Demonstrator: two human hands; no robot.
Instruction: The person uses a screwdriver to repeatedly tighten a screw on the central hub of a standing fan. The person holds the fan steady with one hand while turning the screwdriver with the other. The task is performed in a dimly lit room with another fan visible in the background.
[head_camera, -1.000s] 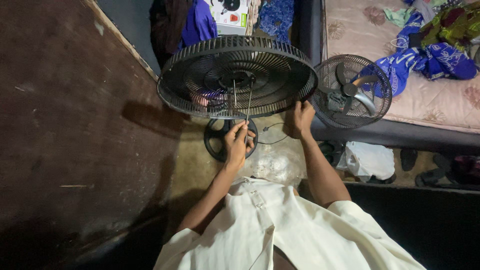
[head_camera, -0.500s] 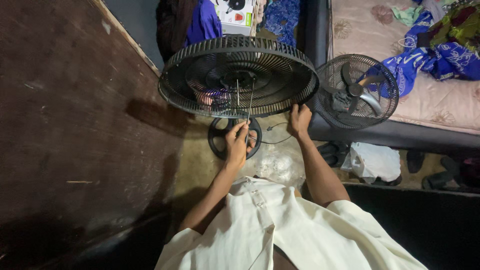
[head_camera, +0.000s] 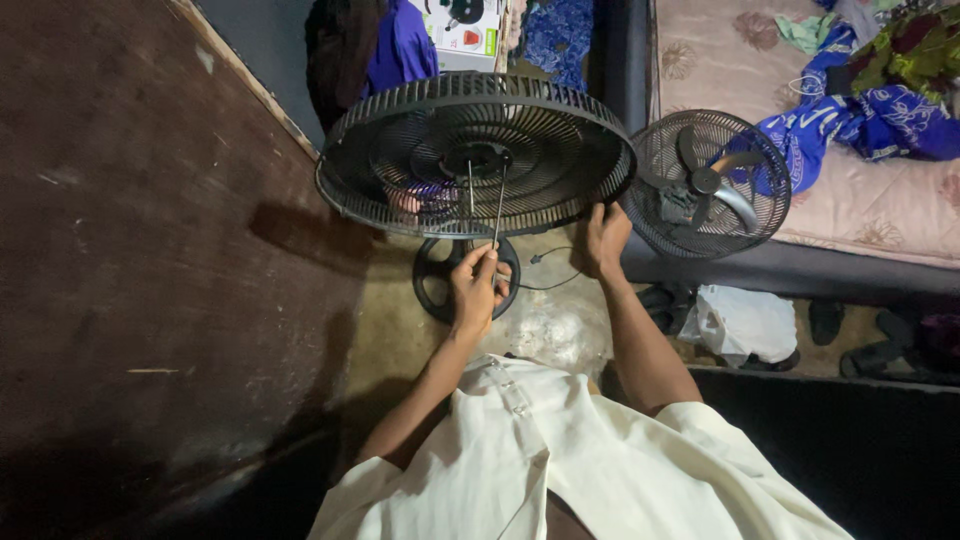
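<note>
A large black fan grille (head_camera: 560, 150) is held tilted in front of me, above a round black fan base (head_camera: 432, 280) on the floor. My left hand (head_camera: 475, 288) grips two thin metal rods (head_camera: 497, 205) that reach up to the hub at the grille's centre. On the right, my right hand (head_camera: 605, 235) holds the grille's lower rim. A thin black cable (head_camera: 550, 270) lies on the floor between my hands.
A second fan (head_camera: 705, 185) with grey blades stands against the bed edge at the right. The bed (head_camera: 880, 215) carries blue and green cloths. There is a white box (head_camera: 465, 30) at the top, a dark wooden panel (head_camera: 140, 250) on the left, and a white bag (head_camera: 745, 325) and shoes on the floor.
The view has shifted slightly. Both hands keep their hold, the left on the rods and the right on the grille rim.
</note>
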